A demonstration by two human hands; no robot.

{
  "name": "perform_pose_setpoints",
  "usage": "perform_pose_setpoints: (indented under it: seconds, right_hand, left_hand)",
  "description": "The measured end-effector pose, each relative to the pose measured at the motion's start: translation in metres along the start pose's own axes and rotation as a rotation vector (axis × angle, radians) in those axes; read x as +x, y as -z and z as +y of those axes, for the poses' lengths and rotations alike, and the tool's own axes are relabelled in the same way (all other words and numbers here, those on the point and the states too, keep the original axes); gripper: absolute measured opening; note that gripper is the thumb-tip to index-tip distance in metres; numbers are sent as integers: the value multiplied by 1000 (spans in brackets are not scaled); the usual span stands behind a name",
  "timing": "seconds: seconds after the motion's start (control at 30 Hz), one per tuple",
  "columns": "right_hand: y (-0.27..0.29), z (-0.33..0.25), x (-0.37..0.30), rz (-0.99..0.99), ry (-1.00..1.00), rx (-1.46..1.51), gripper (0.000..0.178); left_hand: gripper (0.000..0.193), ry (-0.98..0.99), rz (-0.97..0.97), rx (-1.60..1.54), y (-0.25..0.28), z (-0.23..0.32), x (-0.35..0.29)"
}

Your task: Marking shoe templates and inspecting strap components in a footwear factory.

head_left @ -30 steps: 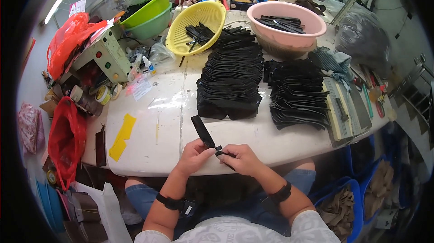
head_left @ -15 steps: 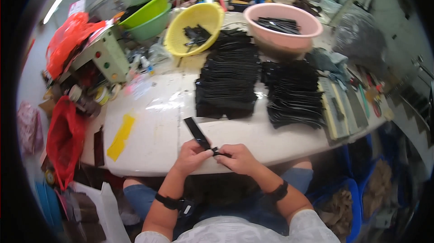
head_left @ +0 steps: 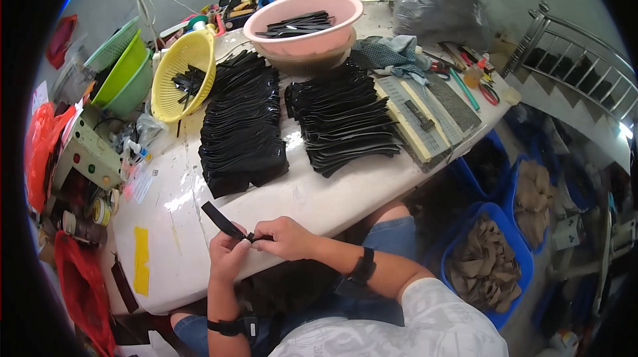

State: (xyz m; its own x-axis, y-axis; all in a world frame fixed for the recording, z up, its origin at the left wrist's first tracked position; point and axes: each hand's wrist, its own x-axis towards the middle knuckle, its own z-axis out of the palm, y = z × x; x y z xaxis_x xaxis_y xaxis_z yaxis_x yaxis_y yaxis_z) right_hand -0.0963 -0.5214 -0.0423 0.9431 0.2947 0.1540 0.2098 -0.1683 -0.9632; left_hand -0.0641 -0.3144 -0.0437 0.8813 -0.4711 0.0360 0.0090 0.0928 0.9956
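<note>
Just over the near edge of the white table [head_left: 319,204], both my hands grip one shiny black strip [head_left: 221,219]. My left hand [head_left: 228,252] is closed with the thumb pressed on it, and the strip's long flat end sticks up past the fingers. Close beside it, my right hand [head_left: 286,237] pinches the other end, where a short folded or knotted part shows between the hands. Beyond them lie two rows of overlapping black flat pieces, a longer left stack [head_left: 242,137] and a right stack [head_left: 342,118].
Behind the stacks stand a pink basin [head_left: 312,43] and a yellow basket [head_left: 199,58], both holding black strips. A yellow piece [head_left: 141,260] lies at left, near a control box [head_left: 86,151]. At right are a marked board [head_left: 405,114], scissors [head_left: 490,94] and blue bins [head_left: 525,257] on the floor.
The view has swung to the right, so the table and stacks sit further left and more of the bins and stair railing shows. Both hands still hold the strip close together.
</note>
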Motion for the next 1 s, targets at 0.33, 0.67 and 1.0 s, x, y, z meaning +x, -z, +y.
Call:
perform_pose_setpoints:
  seconds: [0.33,0.67,1.0]
  right_hand:
    - [3,2,-1,37,-25,83,12]
    - [-17,0,4,32,19,-48,14]
    - [-4,-9,-2,74,-177,172,11]
  left_hand:
    - [17,11,60,12,-8,-5,4]
    - [16,14,167,152,7,3,-20]
    - [10,-96,749,2,133,68,-77]
